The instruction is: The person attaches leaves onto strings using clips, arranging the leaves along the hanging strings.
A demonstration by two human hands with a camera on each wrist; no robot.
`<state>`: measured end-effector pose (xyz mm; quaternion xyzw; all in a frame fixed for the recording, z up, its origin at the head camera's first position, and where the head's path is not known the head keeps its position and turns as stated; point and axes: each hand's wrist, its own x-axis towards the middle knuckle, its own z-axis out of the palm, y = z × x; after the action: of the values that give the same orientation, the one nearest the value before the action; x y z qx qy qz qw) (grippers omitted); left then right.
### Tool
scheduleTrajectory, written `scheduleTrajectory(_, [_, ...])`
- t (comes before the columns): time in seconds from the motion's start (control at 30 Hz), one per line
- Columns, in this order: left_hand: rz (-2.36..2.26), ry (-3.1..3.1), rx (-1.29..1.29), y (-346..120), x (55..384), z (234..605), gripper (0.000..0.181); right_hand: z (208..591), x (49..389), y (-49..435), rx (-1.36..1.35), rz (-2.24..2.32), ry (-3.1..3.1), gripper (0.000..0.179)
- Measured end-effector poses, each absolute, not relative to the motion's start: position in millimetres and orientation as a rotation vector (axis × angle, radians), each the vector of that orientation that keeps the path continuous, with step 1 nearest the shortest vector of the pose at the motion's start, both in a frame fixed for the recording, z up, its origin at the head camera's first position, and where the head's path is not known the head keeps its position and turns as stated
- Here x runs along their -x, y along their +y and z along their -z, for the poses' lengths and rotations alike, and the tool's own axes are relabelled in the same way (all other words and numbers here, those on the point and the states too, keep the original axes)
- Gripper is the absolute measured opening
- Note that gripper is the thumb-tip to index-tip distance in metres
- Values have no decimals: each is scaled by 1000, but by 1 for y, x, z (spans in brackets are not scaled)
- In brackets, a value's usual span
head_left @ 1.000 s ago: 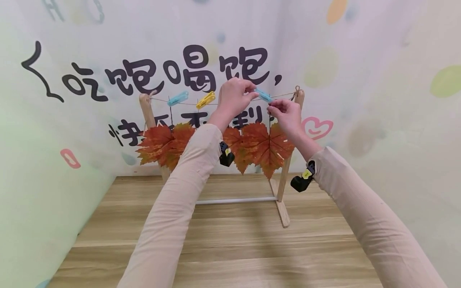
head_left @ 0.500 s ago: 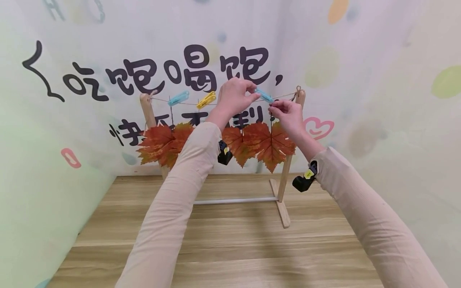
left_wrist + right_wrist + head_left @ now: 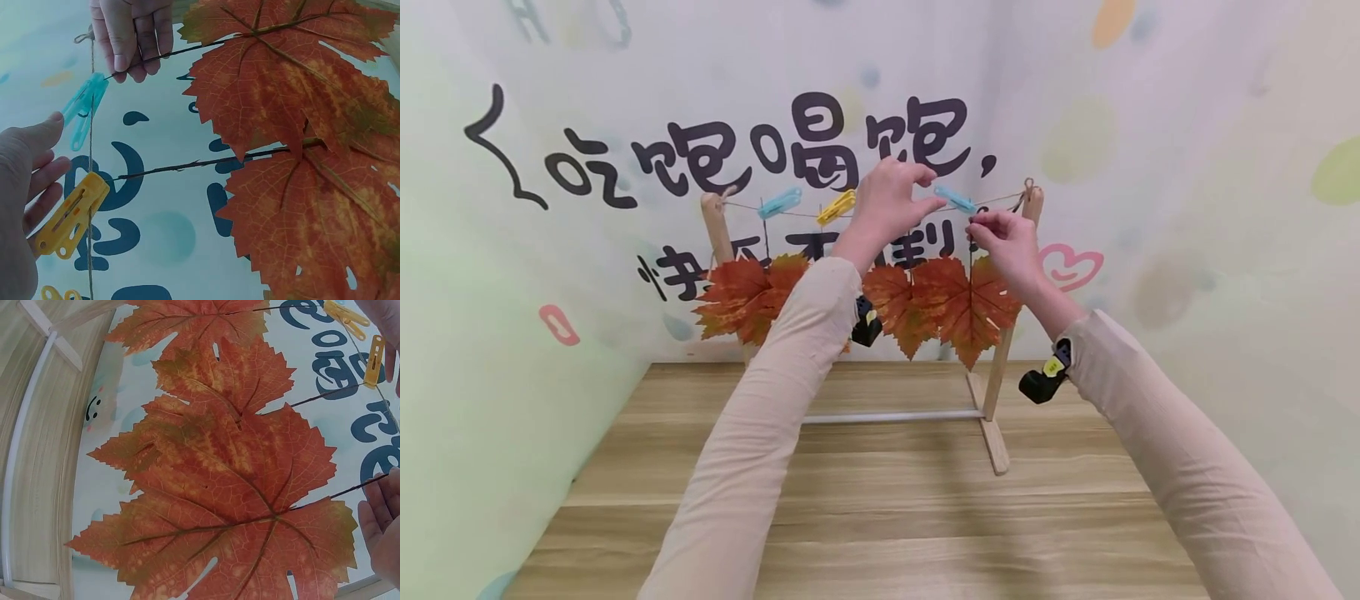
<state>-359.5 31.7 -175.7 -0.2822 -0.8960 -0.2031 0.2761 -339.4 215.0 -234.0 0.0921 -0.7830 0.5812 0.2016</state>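
A light-blue clothespin [image 3: 955,200] sits on the twine at the right, on the stem of an orange-red artificial maple leaf [image 3: 970,308]. My left hand [image 3: 891,200] is just left of this clothespin, thumb and forefinger spread apart near its handle end. Between thumb and fingers, my right hand [image 3: 1009,246] pinches the leaf's dark stem [image 3: 165,56] just below the clothespin. In the left wrist view, a yellow clothespin [image 3: 75,209] holds the neighbouring leaf [image 3: 319,206] beside my left fingers.
The twine runs between two wooden posts [image 3: 717,229] of a stand with a white crossbar [image 3: 887,417], on a wood-grain table [image 3: 865,517]. Further left hang another blue clothespin [image 3: 780,202], a yellow one [image 3: 837,207] and more leaves [image 3: 741,296]. A lettered wall backdrop [image 3: 1082,200] stands close behind.
My left thumb and forefinger have spread apart and come off the blue clothespin, which stays on the twine. My right hand keeps its pinch on the stem. The head view has shifted slightly.
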Motion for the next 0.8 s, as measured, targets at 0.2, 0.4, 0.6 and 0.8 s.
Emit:
scheduleTrajectory(0.2, [527, -2279, 786, 24, 354, 174, 34, 237, 339, 221, -264, -1575, -2202, 27])
scheduleTrajectory(0.4, [510, -2203, 789, 18, 351, 174, 30, 239, 336, 227, -277, -1576, -2191, 28])
scheduleTrajectory(0.6, [522, -2143, 832, 11, 346, 174, 22, 240, 332, 231, -276, -1615, -2161, 23])
scheduleTrajectory(0.8, [520, -2045, 904, 6, 340, 179, 17, 241, 329, 233, -292, -1634, -2155, 21])
